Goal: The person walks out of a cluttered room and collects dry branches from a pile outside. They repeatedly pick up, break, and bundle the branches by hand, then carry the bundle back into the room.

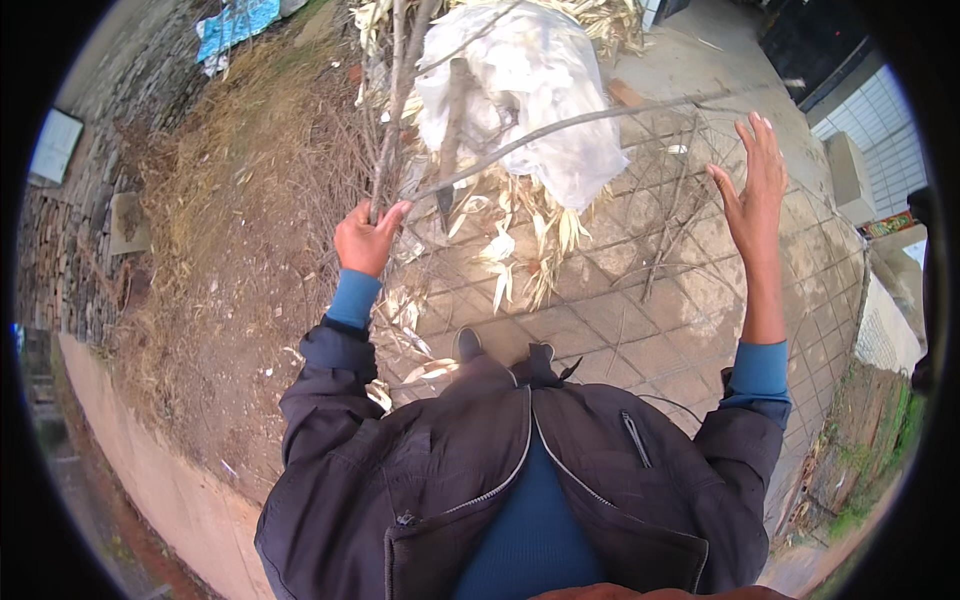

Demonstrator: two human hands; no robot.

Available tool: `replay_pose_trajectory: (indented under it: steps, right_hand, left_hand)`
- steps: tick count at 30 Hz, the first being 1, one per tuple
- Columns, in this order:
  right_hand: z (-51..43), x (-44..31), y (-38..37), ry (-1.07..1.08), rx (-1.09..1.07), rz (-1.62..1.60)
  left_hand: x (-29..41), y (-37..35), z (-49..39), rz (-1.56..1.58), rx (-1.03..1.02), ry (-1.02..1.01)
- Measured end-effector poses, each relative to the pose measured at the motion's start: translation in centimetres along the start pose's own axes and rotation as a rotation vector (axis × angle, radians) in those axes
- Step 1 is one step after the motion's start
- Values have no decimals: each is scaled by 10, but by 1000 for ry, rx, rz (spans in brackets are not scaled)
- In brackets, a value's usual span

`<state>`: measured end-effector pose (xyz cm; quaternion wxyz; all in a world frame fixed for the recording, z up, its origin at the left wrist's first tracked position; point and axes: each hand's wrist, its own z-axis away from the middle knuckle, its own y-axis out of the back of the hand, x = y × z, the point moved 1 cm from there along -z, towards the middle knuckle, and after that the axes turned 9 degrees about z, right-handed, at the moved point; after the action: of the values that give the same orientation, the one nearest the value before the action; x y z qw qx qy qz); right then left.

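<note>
My left hand (pixel 369 236) grips the end of a long, thin, bare branch (pixel 540 133), which slants up to the right across the view. Upright sticks (pixel 393 112) rise just beyond that hand; whether it also holds one of them I cannot tell. My right hand (pixel 754 184) is raised at the right with its fingers apart and nothing in it, below the branch's far part. Between and beyond the hands, a white plastic sheet (pixel 555 56) covers a heap, with dry corn husks (pixel 551 262) sticking out under its near edge.
Loose twigs (pixel 660 247) lie on the paving (pixel 592 322) at the right. A brush pile (pixel 330 150) and dry grass (pixel 217 142) are at the left. A stacked stone wall (pixel 64 262) stands far left. A red brick (pixel 624 93) lies beside the plastic sheet.
</note>
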<state>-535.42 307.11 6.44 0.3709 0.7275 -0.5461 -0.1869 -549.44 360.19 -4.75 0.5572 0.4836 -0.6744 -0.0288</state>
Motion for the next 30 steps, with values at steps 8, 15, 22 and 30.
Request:
replay_pose_trajectory:
  steps: [8,15,22,30]
  right_hand:
    - [-22,-4,-51,109,-677,-233]
    - [9,0,-40,77,-395,-368]
    - [11,-13,-26,35,-266,-295]
    - [17,-18,-30,-241,-257,-217]
  left_hand:
    - [20,6,-4,-33,-23,-311]
    - [-2,38,-19,-106,-262,-73]
    - [-9,40,-34,-178,-329,-163]
    - [-5,7,-45,-27,-254,-77]
